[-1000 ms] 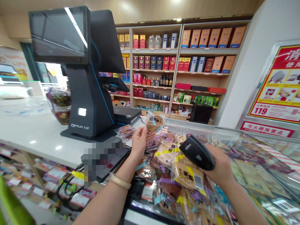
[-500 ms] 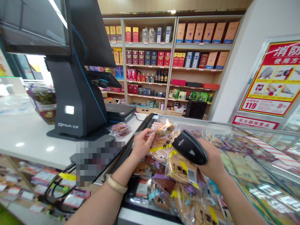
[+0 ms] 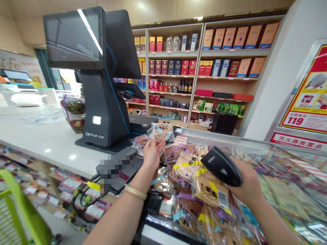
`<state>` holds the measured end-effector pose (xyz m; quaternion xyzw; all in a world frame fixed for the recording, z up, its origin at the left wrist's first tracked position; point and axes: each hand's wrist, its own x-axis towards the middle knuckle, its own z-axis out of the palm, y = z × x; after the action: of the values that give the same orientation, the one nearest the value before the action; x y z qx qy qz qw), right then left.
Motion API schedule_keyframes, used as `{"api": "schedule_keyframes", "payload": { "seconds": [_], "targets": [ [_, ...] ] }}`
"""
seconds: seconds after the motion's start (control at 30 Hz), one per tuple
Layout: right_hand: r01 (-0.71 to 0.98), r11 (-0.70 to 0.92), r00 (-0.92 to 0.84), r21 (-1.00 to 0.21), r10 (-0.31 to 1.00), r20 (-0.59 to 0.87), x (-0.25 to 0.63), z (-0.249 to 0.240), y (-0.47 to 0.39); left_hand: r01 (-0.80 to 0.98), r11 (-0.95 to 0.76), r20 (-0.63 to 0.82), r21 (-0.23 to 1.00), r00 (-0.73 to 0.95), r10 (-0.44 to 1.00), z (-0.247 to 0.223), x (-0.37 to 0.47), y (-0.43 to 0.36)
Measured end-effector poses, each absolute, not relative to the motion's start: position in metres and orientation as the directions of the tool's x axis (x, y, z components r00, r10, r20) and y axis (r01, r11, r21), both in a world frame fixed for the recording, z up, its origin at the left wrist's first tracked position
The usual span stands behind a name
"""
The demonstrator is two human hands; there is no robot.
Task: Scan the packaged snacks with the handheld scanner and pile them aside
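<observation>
My left hand [image 3: 152, 154] pinches a clear-wrapped packet of flat round biscuits [image 3: 162, 131], with a blue strip and a barcode label, raised at the counter's edge. The fingers of my right hand [image 3: 247, 180] are wrapped round a black handheld barcode scanner [image 3: 221, 166], its head turned to the left. Below the scanner lies a heap of similar biscuit packets [image 3: 211, 192] with yellow, purple and blue strips. A smaller group of packets [image 3: 140, 140] rests on the white counter, just left of my left hand.
A dark two-screen cash register [image 3: 104, 105] stands on the white counter [image 3: 51, 139], a jar-like container [image 3: 74, 114] beside it. Cables [image 3: 81, 200] hang off the counter's front. A glass-topped case [image 3: 281, 160] extends right. A green basket [image 3: 20, 207] is lower left. Shelves of boxed goods stand behind.
My left hand has moved left toward the counter, lifting a biscuit packet off the heap's far end. The scanner stays over the heap in my right hand. The view has swung left.
</observation>
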<state>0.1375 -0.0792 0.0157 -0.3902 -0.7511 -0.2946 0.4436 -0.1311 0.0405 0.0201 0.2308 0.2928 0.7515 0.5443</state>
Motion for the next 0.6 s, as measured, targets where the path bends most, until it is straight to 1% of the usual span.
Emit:
{"api": "schedule_keyframes", "payload": {
  "seconds": [0.1, 0.17, 0.23, 0.33, 0.43, 0.6],
  "targets": [
    [0.851, 0.508, -0.314, 0.133, 0.290, 0.904, 0.139, 0.014, -0.078, -0.756, -0.262, -0.137, 0.600, -0.420, 0.897, 0.025, -0.147, 0.051],
    [0.853, 0.502, -0.315, 0.141, 0.280, 0.907, 0.140, 0.013, -0.077, -0.775, -0.272, -0.196, 0.571, -0.451, 0.871, 0.026, -0.155, 0.057],
    [0.858, 0.496, -0.309, 0.135, 0.288, 0.906, 0.141, 0.011, -0.077, -0.779, -0.279, -0.221, 0.561, -0.466, 0.857, 0.025, -0.160, 0.063],
    [0.859, 0.494, -0.309, 0.136, 0.289, 0.906, 0.140, 0.011, -0.076, -0.785, -0.275, -0.238, 0.555, -0.467, 0.852, 0.023, -0.165, 0.068],
    [0.852, 0.504, -0.320, 0.144, 0.283, 0.904, 0.139, 0.013, -0.077, -0.781, -0.258, -0.223, 0.569, -0.448, 0.866, 0.022, -0.166, 0.071],
    [0.843, 0.520, -0.328, 0.138, 0.293, 0.898, 0.137, 0.016, -0.079, -0.734, -0.204, -0.153, 0.648, -0.387, 0.909, 0.017, -0.156, 0.069]
  ]
}}
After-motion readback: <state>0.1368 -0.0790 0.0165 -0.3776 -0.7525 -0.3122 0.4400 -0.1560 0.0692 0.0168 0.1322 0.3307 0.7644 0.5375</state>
